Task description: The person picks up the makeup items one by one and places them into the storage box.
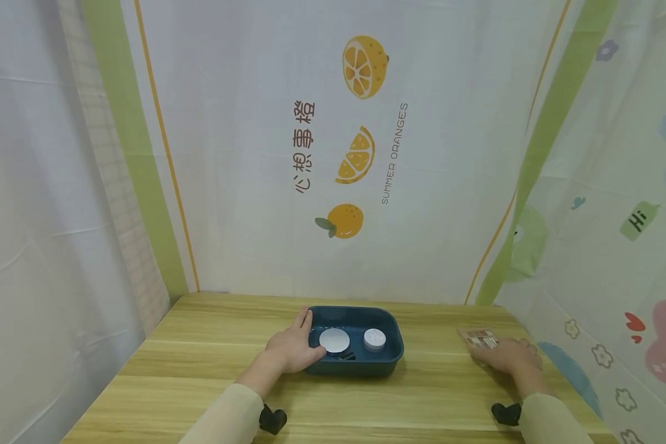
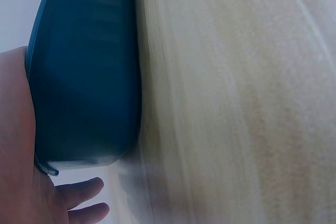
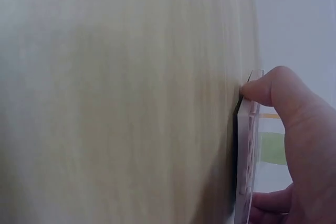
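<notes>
My left hand [image 1: 296, 349] rests over the left front corner of a dark blue rectangular bin [image 1: 361, 369]. Its thumb lies at the front rim, while the fingers stretch past the left wall; in the left wrist view two fingers [image 2: 84, 192] extend beyond the bin's end. Inside the bin are a flat white round item [image 1: 334, 340], a white round lidded jar [image 1: 374, 340] and a small dark item [image 1: 347, 356]. At the right, my right hand [image 1: 507, 357] holds a thin palette [image 1: 481, 338] of brownish squares by its edges, close to the tabletop. The right wrist view shows the palette's side [image 3: 244, 145] edge-on.
A wood-grain table [image 1: 211, 357] carries everything. Printed curtains [image 1: 255, 246] hang along its back edge and both sides. Black straps with mounts [image 1: 272, 419] sit on both wrists.
</notes>
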Available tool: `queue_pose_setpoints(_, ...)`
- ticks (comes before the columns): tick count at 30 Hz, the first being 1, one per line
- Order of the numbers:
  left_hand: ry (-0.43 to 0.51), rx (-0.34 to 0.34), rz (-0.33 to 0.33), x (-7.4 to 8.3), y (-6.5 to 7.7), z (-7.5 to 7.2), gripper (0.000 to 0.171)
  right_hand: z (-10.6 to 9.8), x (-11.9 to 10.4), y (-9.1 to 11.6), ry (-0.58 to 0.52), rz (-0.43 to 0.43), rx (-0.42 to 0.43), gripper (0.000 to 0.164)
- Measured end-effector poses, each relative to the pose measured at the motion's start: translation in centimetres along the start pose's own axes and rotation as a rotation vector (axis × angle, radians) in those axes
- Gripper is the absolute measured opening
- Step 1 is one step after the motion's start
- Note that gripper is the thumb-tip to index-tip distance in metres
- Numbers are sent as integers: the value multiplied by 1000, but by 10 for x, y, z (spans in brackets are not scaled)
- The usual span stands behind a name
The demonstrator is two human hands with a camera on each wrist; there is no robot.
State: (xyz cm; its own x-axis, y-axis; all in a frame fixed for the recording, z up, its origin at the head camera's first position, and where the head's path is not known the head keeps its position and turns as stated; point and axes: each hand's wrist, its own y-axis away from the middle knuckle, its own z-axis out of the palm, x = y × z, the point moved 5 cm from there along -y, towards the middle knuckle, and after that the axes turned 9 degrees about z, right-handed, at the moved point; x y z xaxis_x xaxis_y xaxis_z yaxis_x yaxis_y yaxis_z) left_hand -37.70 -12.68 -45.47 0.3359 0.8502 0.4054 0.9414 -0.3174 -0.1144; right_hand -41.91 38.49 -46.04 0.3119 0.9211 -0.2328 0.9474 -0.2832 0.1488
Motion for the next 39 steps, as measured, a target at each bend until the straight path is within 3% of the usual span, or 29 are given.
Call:
queue_pose_setpoints(2,-1,8,26,-7,-4,5,103,0,0,0,8,2,5,122)
queue_pose_setpoints(8,2,10,28,-6,-3,5,102,-3,1,-2,23,-9,25,124)
queue_pose_setpoints(9,9,0,3,1,1,-1,100,-3,1,-2,20,-12,28,123)
queue_pose_setpoints(16,-18,0,-8,4,2,-3,100,-4,-3,-5,18,-55,56,121)
queue_pose_setpoints(39,-14,4,-8,3,1,-1,102,-19,-48,6,41,-209,208,108)
